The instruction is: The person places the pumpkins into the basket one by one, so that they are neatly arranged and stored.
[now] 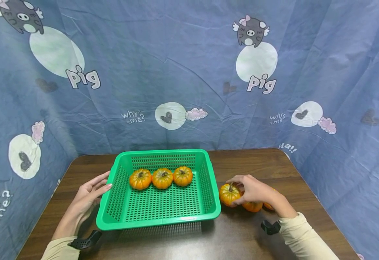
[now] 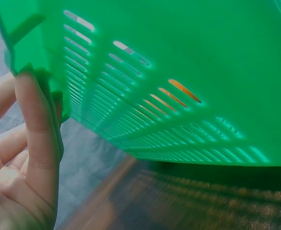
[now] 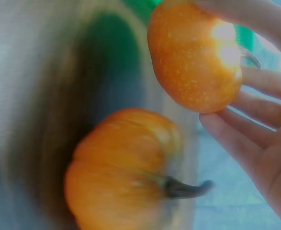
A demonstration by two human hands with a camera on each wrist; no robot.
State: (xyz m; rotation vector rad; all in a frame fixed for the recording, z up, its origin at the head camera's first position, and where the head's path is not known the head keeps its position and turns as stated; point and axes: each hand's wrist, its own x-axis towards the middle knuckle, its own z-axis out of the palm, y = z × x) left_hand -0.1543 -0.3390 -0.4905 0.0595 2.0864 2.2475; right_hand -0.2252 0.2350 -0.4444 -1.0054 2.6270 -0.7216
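Wooden table [image 1: 248, 164], pumpkin [image 1: 227, 196] between right-hand fingers [image 3: 236, 140].

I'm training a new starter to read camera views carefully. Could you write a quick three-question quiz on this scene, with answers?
1. How many pumpkins sit inside the green basket?

2. True or false: the left hand is holding a pumpkin.

3. What is the right hand gripping?
a) The edge of the table
b) A pumpkin outside the basket
c) A cup

Key:
1. Three, side by side in a row.
2. False; it is at the basket's left side, with no pumpkin in it.
3. b; that pumpkin is just right of the basket in the head view.
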